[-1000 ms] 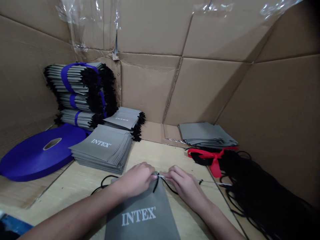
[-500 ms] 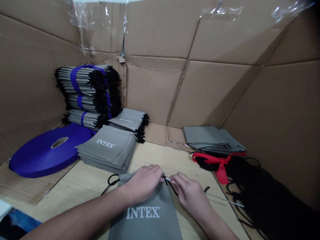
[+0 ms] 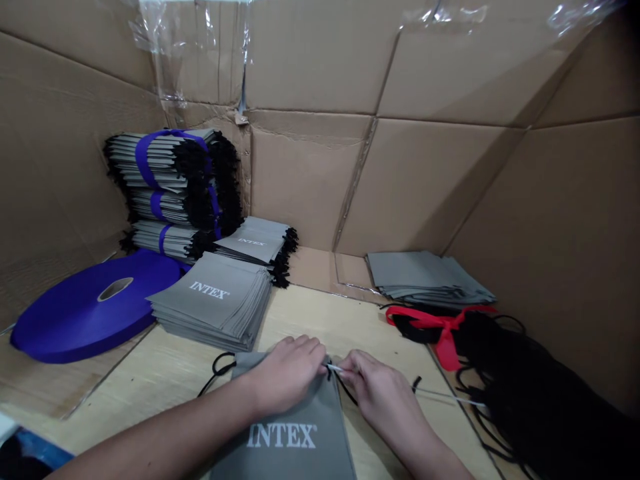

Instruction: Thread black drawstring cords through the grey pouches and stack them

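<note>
A grey drawstring bag [image 3: 290, 460] printed INTEX lies flat in front of me, partly covered by my left forearm. My left hand [image 3: 293, 373] rests over its top hem, fingers closed on the fabric near the top right corner. My right hand [image 3: 375, 387], just to the right of that corner, pinches a thin pale rod [image 3: 447, 396] whose one end reaches the hem; its other part shows beyond the hand. Black cord [image 3: 345, 390] comes out at the corner and runs beneath my right hand. A cord loop [image 3: 220, 365] sticks out at the hem's left end.
Left stand a stack of grey bags [image 3: 210, 293], strapped bundles [image 3: 155, 160] and a roll of blue-purple strap [image 3: 75, 313]. Right are more grey pieces [image 3: 420, 270] and a heap of black cords [image 3: 540, 393] tied with red ribbon [image 3: 447, 347]. Cardboard walls [image 3: 305, 173] enclose the table.
My right hand has shifted slightly down, still pinching the rod at the bag's corner. My left hand stays on the hem. The view has moved a little.
</note>
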The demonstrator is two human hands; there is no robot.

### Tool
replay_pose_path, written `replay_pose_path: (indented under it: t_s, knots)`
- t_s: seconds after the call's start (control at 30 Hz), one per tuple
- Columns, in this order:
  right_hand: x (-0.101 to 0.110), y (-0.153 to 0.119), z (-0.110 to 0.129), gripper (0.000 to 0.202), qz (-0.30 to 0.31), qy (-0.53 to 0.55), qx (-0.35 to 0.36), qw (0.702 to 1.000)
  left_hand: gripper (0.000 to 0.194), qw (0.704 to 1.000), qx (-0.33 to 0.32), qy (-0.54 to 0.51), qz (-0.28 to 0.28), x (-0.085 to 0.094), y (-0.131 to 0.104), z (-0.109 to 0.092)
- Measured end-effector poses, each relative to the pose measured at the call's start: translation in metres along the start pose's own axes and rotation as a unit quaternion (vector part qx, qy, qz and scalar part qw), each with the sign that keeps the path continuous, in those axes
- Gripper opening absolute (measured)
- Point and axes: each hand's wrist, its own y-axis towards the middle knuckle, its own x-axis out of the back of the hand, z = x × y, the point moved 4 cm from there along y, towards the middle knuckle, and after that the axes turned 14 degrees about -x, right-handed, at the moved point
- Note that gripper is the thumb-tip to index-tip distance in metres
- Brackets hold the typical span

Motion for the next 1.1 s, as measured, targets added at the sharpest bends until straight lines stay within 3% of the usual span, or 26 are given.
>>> replay_pose_path:
  t_s: [0.3, 0.5, 0.73, 1.1]
  knots:
    - [-0.004, -0.001, -0.001, 0.018, -0.019, -0.065, -0.040, 0.997, 0.012, 0.997, 0.009, -0.083, -0.007, 0.000, -0.002, 0.004]
    - [-0.002, -0.005, 0.001, 0.021, -0.079, -0.063, 0.017, 0.995, 0.020, 0.993, 0.016, -0.113, 0.002, 0.003, -0.005, 0.004]
    - [-0.001, -0.005, 0.004, 0.017, -0.104, -0.043, 0.059, 0.992, 0.019, 0.994, 0.029, -0.106, -0.008, -0.001, -0.004, 0.003]
    - [0.000, -0.009, 0.009, 0.020, -0.044, -0.025, 0.059, 0.997, 0.013, 1.000, 0.022, 0.007, -0.010, 0.003, 0.000, -0.004]
